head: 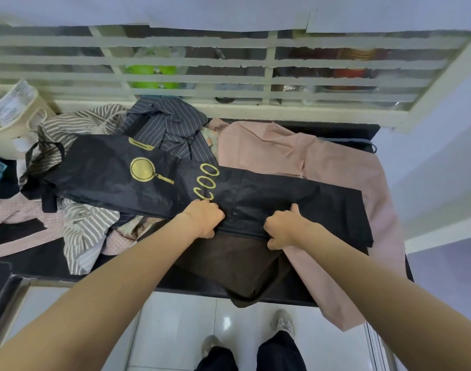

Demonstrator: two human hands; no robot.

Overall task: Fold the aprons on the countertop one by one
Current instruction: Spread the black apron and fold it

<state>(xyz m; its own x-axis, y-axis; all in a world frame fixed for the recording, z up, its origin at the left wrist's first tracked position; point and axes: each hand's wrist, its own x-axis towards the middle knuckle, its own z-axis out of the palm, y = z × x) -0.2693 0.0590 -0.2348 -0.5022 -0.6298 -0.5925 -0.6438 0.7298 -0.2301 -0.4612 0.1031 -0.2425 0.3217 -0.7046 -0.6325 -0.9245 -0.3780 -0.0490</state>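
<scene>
A black apron (296, 194) with gold pan prints lies folded lengthwise into a long strip across the dark countertop (344, 129). My left hand (203, 218) grips its near folded edge at the middle, by the gold letters. My right hand (285, 227) pinches the same edge a little to the right. Under it lie a pink apron (309, 156) on the right and a brown one (234, 266) hanging over the front edge. Striped aprons, navy (170, 124) and beige (81, 226), are heaped at the back and left.
A barred window (202, 62) runs along the back of the counter. A cream plastic basket (14, 121) stands at the far left. A white wall closes the right side. My feet stand on the white tiled floor (175, 325) below the counter edge.
</scene>
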